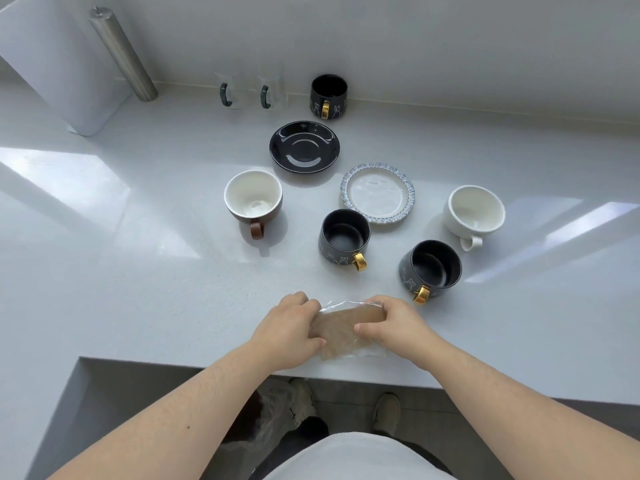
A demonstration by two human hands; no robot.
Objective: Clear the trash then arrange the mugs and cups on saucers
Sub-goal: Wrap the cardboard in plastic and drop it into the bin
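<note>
My left hand (289, 327) and my right hand (391, 322) both grip a clear plastic wrapper with a brown card inside (341, 332), near the counter's front edge. Beyond it stand two black mugs with gold handles (343, 237) (431, 268). A third black mug (329, 95) stands by the wall. A brown cup with a white inside (253, 200) is at the left, a white cup (473, 213) at the right. A black saucer (304, 147) and a blue-rimmed white saucer (377, 192) lie bare in the middle.
Two clear glass mugs with dark green handles (230, 91) (272, 91) stand by the back wall. A metal cylinder (121, 53) leans at the back left beside a white panel. The white counter (138, 271) has a cut-out at its front left; crumpled plastic (266, 420) lies on the floor below.
</note>
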